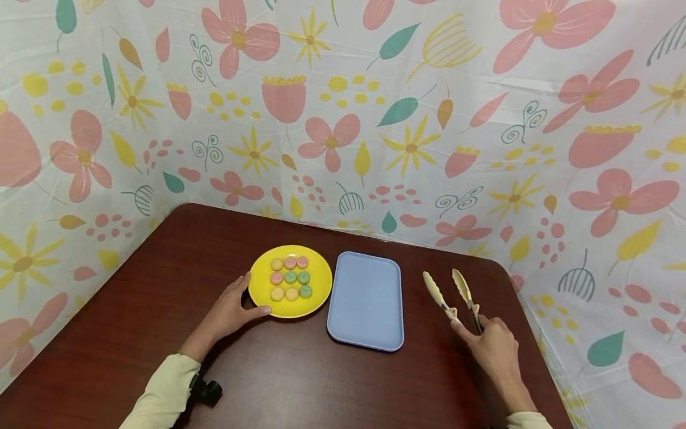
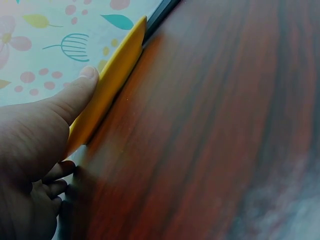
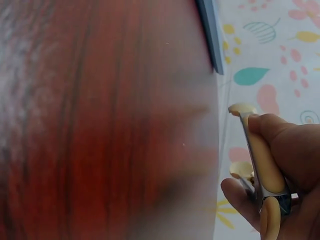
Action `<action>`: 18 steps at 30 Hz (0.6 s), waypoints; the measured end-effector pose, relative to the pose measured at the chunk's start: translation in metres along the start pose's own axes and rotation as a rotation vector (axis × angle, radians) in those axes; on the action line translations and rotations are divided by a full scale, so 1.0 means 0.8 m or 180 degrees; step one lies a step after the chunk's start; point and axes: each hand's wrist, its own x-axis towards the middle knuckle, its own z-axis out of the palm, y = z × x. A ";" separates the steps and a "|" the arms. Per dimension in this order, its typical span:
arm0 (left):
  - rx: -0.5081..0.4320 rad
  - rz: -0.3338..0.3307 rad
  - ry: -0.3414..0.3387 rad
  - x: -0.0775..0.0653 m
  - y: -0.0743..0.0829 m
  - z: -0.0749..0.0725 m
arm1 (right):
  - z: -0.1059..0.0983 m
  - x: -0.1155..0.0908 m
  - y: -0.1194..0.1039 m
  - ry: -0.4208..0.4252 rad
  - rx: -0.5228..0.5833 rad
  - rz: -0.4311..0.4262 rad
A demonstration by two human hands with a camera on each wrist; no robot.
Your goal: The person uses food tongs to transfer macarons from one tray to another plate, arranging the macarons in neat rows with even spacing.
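Round a yellow plate (image 1: 313,301) at its left rim, my left hand (image 1: 227,307) spreads its thumb and fingers and holds the edge. In the left wrist view the thumb (image 2: 80,95) lies against the outer side of the plate (image 2: 107,95). Three rows of small round macarons (image 1: 290,277), pink, green and cream, lie on it. My right hand (image 1: 493,345) grips tongs (image 1: 463,292) with cream tips and metal arms, over the table's right side. The tongs' arms stand apart with nothing between the tips. A cream grip of the tongs (image 3: 265,165) shows under the right thumb.
A light blue rectangular tray (image 1: 365,301) lies between the plate and the tongs, close by the plate's right rim. Everything stands on a dark brown wooden table (image 1: 300,369). A flower-printed cloth (image 1: 332,196) hangs behind it and along both sides.
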 end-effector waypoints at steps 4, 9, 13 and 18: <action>0.0019 -0.0027 -0.0018 0.000 0.001 0.001 | 0.004 -0.002 -0.001 -0.0101 -0.0037 0.0038; 0.0025 -0.0019 -0.0029 0.001 0.003 0.003 | 0.007 -0.002 0.001 -0.0218 -0.0117 0.0076; 0.0004 0.0021 -0.0024 0.001 0.003 0.004 | 0.010 -0.001 0.004 -0.0261 -0.0209 0.0119; 0.0018 0.0043 0.0004 0.000 0.001 0.001 | 0.010 0.002 0.004 -0.0437 -0.0358 0.0032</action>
